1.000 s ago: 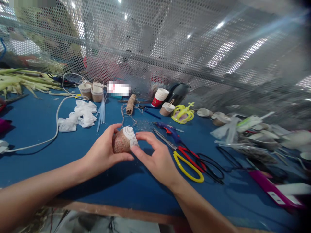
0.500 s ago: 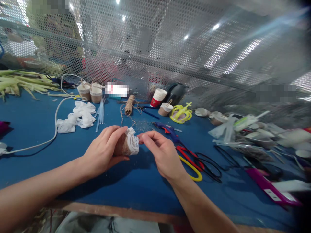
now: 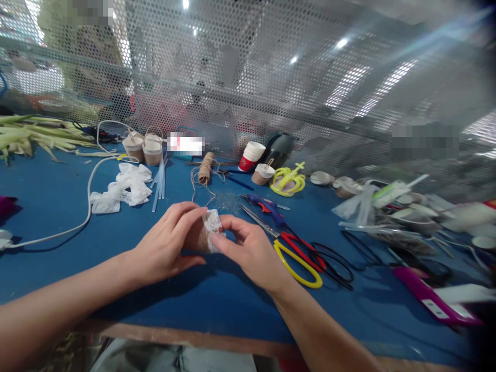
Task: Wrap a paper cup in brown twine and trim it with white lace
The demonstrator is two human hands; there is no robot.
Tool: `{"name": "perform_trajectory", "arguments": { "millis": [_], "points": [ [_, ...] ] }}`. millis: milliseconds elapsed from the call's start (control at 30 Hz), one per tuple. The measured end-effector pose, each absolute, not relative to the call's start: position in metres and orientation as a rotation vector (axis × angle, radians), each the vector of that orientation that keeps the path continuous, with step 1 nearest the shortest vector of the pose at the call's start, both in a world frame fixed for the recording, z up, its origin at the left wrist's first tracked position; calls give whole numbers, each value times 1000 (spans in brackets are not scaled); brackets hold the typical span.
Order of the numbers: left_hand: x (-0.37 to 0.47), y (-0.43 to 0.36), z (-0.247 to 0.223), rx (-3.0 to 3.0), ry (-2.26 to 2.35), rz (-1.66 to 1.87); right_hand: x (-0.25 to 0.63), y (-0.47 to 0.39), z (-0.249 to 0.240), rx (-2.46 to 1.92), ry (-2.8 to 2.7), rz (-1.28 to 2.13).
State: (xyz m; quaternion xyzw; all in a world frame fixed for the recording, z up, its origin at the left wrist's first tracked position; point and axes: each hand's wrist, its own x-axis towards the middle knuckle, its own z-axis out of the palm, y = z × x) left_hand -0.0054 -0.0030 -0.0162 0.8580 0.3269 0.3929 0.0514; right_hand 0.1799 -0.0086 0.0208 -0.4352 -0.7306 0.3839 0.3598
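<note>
White patterned lace (image 3: 212,221), brown ribbed cup (image 3: 199,239), blue tabletop (image 3: 58,199), red-and-yellow-handled scissors (image 3: 273,232)

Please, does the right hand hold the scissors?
No, the scissors lie on the blue table, while the right hand touches the white lace.

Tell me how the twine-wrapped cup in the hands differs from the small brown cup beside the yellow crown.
The held cup is tipped sideways between the left hand and right hand; the standing cup is upright on the table. The held cup shows no handle, though the hands cover part; the standing cup has a thin stick-like piece rising from its top. Both show brown bodies with white trim.
</note>
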Motion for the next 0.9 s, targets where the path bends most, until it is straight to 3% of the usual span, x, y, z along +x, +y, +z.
{"name": "perform_trajectory", "arguments": {
  "millis": [233,400,633,900],
  "points": [
    [-6,-2,-1,1699,1032,914,179,-11,23,-1000,-2033,783],
    [-2,1,-1,1569,1089,887,179,-10,21,-1036,-1987,593],
    [-3,6,-3,1258,1033,922,181,-12,23,-763,-2139,351],
    [-4,6,2,915,919,851,186,-9,25,-811,-1990,444]
  ]
}}
